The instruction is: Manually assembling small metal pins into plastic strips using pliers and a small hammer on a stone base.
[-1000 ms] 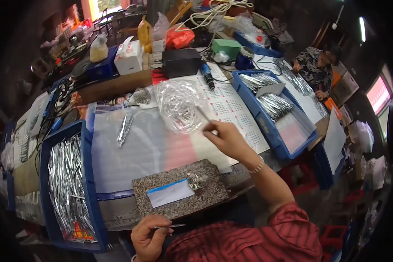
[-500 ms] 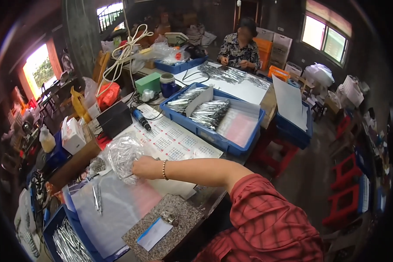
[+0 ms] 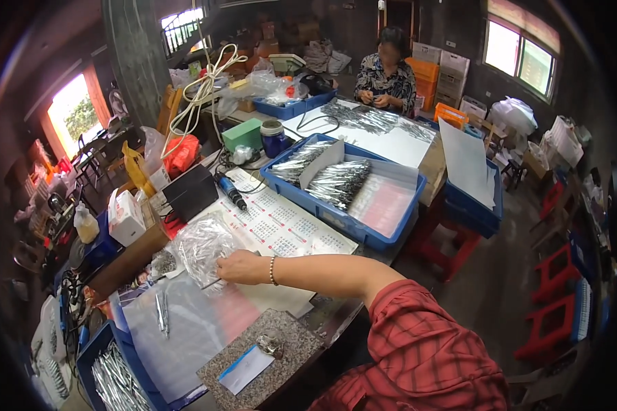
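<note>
Reaching right hand (image 3: 240, 266), fingers pinched on clear plastic bag (image 3: 202, 248) on table (image 3: 281, 229).
White-blue label card (image 3: 245, 368) on granite slab (image 3: 271, 356); view swung right since earlier; left hand out of frame.

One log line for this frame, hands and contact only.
right hand | reaching across, fingers on clear plastic bag | bag on worktable beside granite slab | left hand out of view

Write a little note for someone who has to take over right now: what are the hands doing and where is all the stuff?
Right hand: reaching across, fingers on the clear plastic bag of thin metal pieces.
Left hand: out of view.
Two metal pieces lie loose on the plastic sheet. The granite slab holds a card and a small clip.
Done: blue trays hold silver bundles.
Left: bag not emptied.
</note>
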`<action>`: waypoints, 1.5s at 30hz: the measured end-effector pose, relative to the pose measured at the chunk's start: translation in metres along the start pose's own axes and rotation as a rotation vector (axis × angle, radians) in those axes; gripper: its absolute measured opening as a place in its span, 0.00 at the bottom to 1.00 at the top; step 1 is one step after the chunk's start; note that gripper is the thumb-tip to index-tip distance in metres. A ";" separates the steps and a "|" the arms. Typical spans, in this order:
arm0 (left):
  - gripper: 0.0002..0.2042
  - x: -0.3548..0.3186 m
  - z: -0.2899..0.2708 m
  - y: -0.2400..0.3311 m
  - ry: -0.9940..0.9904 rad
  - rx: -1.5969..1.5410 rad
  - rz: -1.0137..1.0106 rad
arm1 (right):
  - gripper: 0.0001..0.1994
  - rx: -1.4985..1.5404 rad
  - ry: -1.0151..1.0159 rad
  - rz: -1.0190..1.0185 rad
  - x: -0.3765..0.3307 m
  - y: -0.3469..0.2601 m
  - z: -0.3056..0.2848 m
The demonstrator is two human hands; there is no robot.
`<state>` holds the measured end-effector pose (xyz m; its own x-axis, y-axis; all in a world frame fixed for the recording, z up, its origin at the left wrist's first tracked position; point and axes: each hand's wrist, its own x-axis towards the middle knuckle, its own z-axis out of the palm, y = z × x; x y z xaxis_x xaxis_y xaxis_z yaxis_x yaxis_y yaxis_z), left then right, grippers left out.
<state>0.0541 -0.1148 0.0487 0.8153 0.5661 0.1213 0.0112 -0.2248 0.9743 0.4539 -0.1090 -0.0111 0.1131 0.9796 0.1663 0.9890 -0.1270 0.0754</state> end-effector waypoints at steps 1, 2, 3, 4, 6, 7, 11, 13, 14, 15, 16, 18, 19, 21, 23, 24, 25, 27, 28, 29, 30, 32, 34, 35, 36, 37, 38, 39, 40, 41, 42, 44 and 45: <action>0.04 -0.001 0.001 0.002 0.002 0.004 0.002 | 0.06 0.001 0.005 -0.002 -0.001 0.001 0.001; 0.04 -0.002 0.002 0.003 0.015 -0.019 -0.021 | 0.05 0.016 0.056 -0.010 -0.004 0.001 0.003; 0.04 -0.002 0.004 0.003 0.027 -0.045 -0.044 | 0.05 0.031 0.105 -0.019 -0.007 0.002 0.002; 0.04 -0.002 0.006 0.003 0.028 -0.044 -0.042 | 0.05 0.030 0.107 -0.020 -0.010 0.003 0.000; 0.04 0.000 0.007 0.003 0.006 -0.038 -0.048 | 0.03 0.127 0.198 0.036 -0.016 0.000 -0.006; 0.04 0.000 0.007 0.001 0.007 -0.037 -0.051 | 0.03 0.130 0.197 0.034 -0.019 -0.001 -0.008; 0.04 0.009 0.012 -0.002 -0.019 -0.034 -0.053 | 0.04 0.323 0.407 0.101 -0.030 -0.005 -0.013; 0.04 0.017 0.016 -0.001 -0.024 -0.049 -0.060 | 0.05 0.415 0.480 0.108 -0.034 -0.007 -0.020; 0.04 0.020 0.017 -0.001 -0.044 -0.043 -0.026 | 0.05 0.558 0.573 0.141 -0.038 -0.012 -0.032; 0.04 0.022 0.018 -0.001 -0.059 -0.036 0.002 | 0.05 0.707 0.660 0.171 -0.041 -0.019 -0.042; 0.04 0.024 0.019 -0.001 -0.053 -0.040 -0.001 | 0.06 0.754 0.703 0.172 -0.044 -0.023 -0.055; 0.04 0.024 0.022 -0.001 -0.047 -0.020 -0.028 | 0.06 0.858 0.716 0.187 -0.057 -0.035 -0.079; 0.04 0.023 0.024 0.001 -0.047 -0.026 -0.034 | 0.07 0.957 0.737 0.205 -0.065 -0.042 -0.091; 0.04 0.020 0.025 0.004 -0.015 -0.103 -0.119 | 0.06 1.307 0.573 0.365 -0.093 -0.067 -0.114; 0.04 0.025 0.029 -0.001 0.040 -0.103 -0.119 | 0.06 1.591 0.410 0.431 -0.116 -0.088 -0.112; 0.05 0.024 0.030 -0.004 0.059 -0.085 -0.077 | 0.07 1.818 0.281 0.462 -0.132 -0.104 -0.124; 0.06 0.024 0.030 -0.009 0.044 -0.045 -0.010 | 0.09 1.895 0.159 0.477 -0.148 -0.117 -0.125; 0.07 0.028 0.038 -0.001 0.039 -0.067 -0.100 | 0.08 2.006 0.065 0.435 -0.164 -0.140 -0.114; 0.07 0.030 0.042 -0.004 0.019 -0.154 -0.128 | 0.08 2.006 0.086 0.419 -0.170 -0.145 -0.107; 0.08 0.034 0.044 -0.002 -0.057 -0.094 -0.065 | 0.08 2.020 0.091 0.402 -0.172 -0.151 -0.105; 0.08 0.040 0.045 0.004 -0.136 -0.032 -0.013 | 0.08 1.879 0.238 0.348 -0.174 -0.156 -0.093; 0.04 0.046 0.050 -0.007 -0.150 0.114 0.094 | 0.07 2.000 0.060 0.488 -0.173 -0.149 -0.111; 0.05 0.055 0.052 0.004 -0.231 0.076 -0.030 | 0.06 2.000 0.133 0.600 -0.169 -0.147 -0.104; 0.05 0.058 0.053 0.003 -0.252 0.065 -0.010 | 0.06 2.009 0.125 0.622 -0.165 -0.143 -0.104; 0.04 0.062 0.053 0.004 -0.262 0.058 -0.015 | 0.06 2.024 0.122 0.674 -0.161 -0.141 -0.105; 0.04 0.060 0.053 0.004 -0.260 0.056 -0.031 | 0.06 2.044 0.113 0.675 -0.160 -0.141 -0.101; 0.04 0.060 0.054 0.001 -0.259 0.057 -0.032 | 0.06 2.065 0.108 0.666 -0.158 -0.142 -0.097; 0.04 0.057 0.054 -0.004 -0.260 0.028 -0.052 | 0.06 2.076 0.117 0.661 -0.158 -0.143 -0.093; 0.04 0.055 0.052 -0.005 -0.238 0.046 -0.072 | 0.08 2.071 0.098 0.637 -0.158 -0.145 -0.088; 0.04 0.051 0.051 -0.006 -0.242 -0.010 -0.135 | 0.08 2.092 0.078 0.624 -0.155 -0.150 -0.088; 0.04 0.048 0.050 -0.006 -0.247 -0.068 -0.193 | 0.09 2.073 0.037 0.641 -0.153 -0.154 -0.091; 0.04 0.043 0.051 -0.004 -0.219 -0.138 -0.287 | 0.09 2.057 -0.002 0.654 -0.153 -0.164 -0.087; 0.04 0.041 0.051 -0.007 -0.195 -0.161 -0.261 | 0.10 2.066 0.016 0.573 -0.155 -0.171 -0.078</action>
<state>0.1173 -0.1302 0.0372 0.8922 0.4228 -0.1590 0.1548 0.0445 0.9869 0.2599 -0.2516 0.0272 0.3709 0.9027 -0.2182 -0.4828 -0.0133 -0.8756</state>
